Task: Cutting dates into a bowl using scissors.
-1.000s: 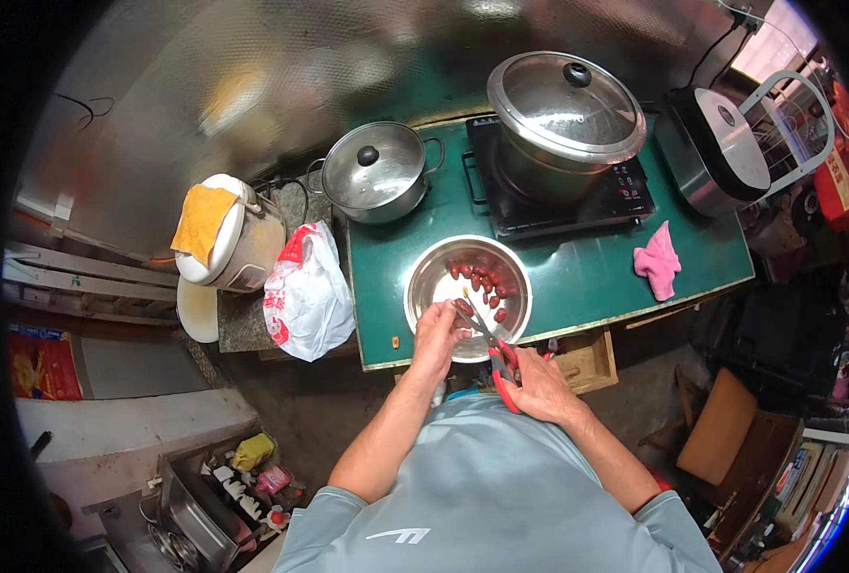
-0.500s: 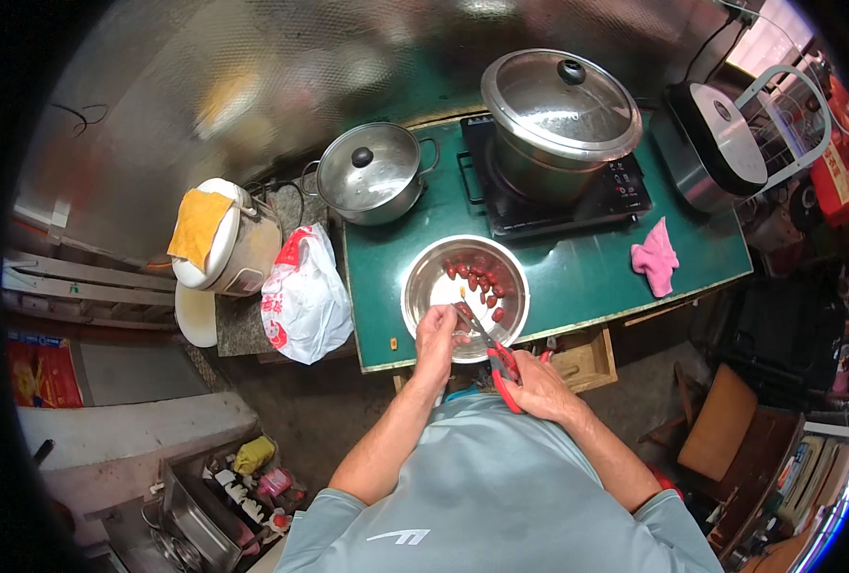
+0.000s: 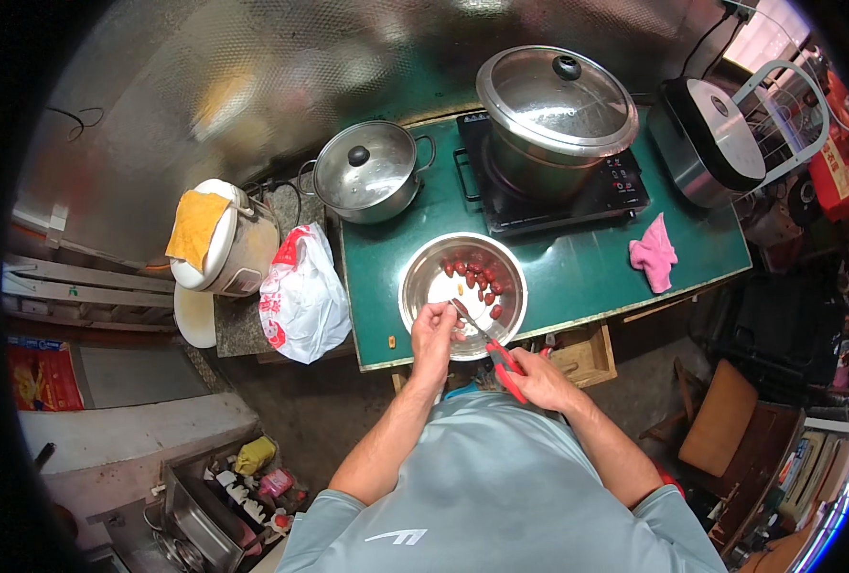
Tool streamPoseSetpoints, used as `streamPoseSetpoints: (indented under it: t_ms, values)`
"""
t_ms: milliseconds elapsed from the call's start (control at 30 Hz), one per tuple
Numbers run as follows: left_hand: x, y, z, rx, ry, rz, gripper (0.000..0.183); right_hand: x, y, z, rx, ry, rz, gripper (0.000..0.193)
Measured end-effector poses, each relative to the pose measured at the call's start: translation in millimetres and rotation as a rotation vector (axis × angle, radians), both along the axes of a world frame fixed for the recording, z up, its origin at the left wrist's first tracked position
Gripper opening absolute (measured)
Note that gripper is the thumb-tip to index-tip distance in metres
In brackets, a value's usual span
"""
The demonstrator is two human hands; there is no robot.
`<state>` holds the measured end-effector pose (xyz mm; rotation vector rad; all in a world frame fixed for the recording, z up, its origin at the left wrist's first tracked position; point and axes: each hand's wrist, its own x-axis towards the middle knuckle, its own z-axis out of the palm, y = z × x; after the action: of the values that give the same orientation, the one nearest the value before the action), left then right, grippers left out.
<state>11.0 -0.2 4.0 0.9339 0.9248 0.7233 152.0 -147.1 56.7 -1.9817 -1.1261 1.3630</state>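
A round steel bowl (image 3: 409,286) stands near the front edge of the green table, with several dark red dates (image 3: 471,279) gathered in its far and right parts. A small tan piece lies among them. Over the bowl's near left rim, my left hand (image 3: 433,336) is pinched on a red date, which the fingers mostly hide. My right hand (image 3: 543,382) grips red-handled scissors (image 3: 505,359). The scissors' blades reach over the bowl, their tips beside my left fingertips.
Behind the bowl are a lidded two-handled pot (image 3: 365,177) and a large lidded pot (image 3: 553,119) on a black cooktop (image 3: 539,222). A pink cloth (image 3: 654,254) lies on the right, near a steel appliance (image 3: 706,143). A white plastic bag (image 3: 308,296) and a cloth-topped bucket (image 3: 243,250) stand left.
The date that showed between my left fingers and the blades is now mostly hidden. The scissors have shifted slightly, and their handles look closer together. The whole view has drifted a little.
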Motion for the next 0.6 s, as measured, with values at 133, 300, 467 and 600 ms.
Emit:
streamPoseSetpoints:
  t_ms: [133,300,467,600]
  values:
    - [-4,1,-8,-0.006,-0.019,0.0,0.017,-1,0,-4,-0.025,0.058,-0.02,0.042]
    - [-7,5,-11,-0.018,0.009,-0.037,0.018,0,-4,-20,-0.014,0.098,-0.04,0.042]
    - [-8,6,-1,-0.124,-0.001,-0.06,0.017,0,-4,-23,-0.029,0.07,-0.04,0.041]
    - [-11,9,-4,-0.13,0.001,-0.072,0.016,-2,-1,-17,-0.016,0.066,-0.039,0.042]
